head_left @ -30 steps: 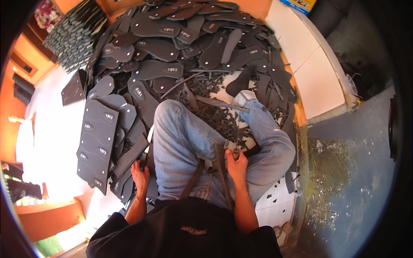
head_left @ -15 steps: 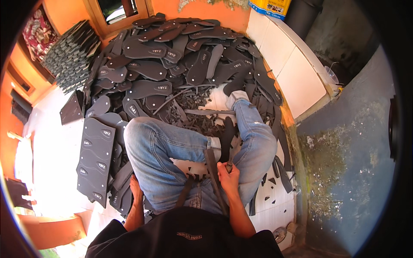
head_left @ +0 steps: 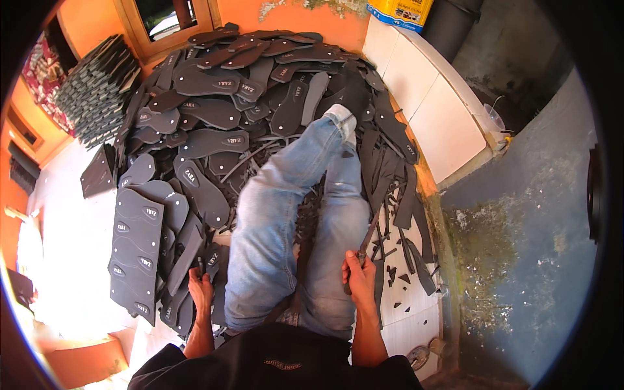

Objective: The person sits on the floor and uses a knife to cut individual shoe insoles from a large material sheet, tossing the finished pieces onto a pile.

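Note:
My right hand (head_left: 361,281) is closed around the dark handle of a slim knife (head_left: 372,234), beside my right thigh, with the thin blade pointing up and away. My left hand (head_left: 201,291) is at my left side, its fingers apart and close to dark foam strips (head_left: 186,261). Just left of it stands a large black foam sheet (head_left: 135,250) marked with sandal sole outlines and white dots. A big heap of cut black sandal soles (head_left: 214,112) spreads in front of my outstretched legs (head_left: 270,221).
Neatly stacked dark pieces (head_left: 97,84) stand at the far left by the orange wall. Black offcuts (head_left: 406,260) litter the white tiled floor to my right. A low tiled ledge (head_left: 422,97) bears a yellow container (head_left: 402,13); a mottled grey wall (head_left: 526,247) borders the right.
My bent legs have stretched out forward and come together. My right hand moved right and slightly down with the knife. My left hand rose from beside my thigh toward the foam strips.

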The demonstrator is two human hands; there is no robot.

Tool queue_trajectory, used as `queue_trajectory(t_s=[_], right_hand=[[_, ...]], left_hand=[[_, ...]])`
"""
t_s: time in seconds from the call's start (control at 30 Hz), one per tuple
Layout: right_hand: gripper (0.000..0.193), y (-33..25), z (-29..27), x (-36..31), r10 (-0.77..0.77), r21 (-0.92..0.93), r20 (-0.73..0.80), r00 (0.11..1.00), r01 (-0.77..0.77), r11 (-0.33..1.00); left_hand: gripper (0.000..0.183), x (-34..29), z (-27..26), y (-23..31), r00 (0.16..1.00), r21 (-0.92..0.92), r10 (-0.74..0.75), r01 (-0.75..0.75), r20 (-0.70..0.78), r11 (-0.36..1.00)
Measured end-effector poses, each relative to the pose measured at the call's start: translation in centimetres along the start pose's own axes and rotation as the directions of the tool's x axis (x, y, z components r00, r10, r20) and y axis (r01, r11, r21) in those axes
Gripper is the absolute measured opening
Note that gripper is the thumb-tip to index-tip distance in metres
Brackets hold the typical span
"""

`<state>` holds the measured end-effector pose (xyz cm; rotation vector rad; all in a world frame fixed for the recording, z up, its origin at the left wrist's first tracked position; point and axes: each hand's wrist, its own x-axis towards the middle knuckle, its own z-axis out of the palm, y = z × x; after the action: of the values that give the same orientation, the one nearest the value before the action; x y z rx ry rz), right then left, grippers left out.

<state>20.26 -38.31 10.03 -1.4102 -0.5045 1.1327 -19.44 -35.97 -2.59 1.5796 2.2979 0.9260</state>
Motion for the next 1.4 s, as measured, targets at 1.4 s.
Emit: queue_trajectory(t_s=[1.4], right_hand=[[0.024, -4.5, 6.0, 12.2, -0.551, -0.712, 0.136, 0.823, 0.468, 0.524]], left_hand=[[0.030, 11.6, 8.9, 29.9, 0.428, -0.537, 0.364, 0.412, 0.827, 0.736]])
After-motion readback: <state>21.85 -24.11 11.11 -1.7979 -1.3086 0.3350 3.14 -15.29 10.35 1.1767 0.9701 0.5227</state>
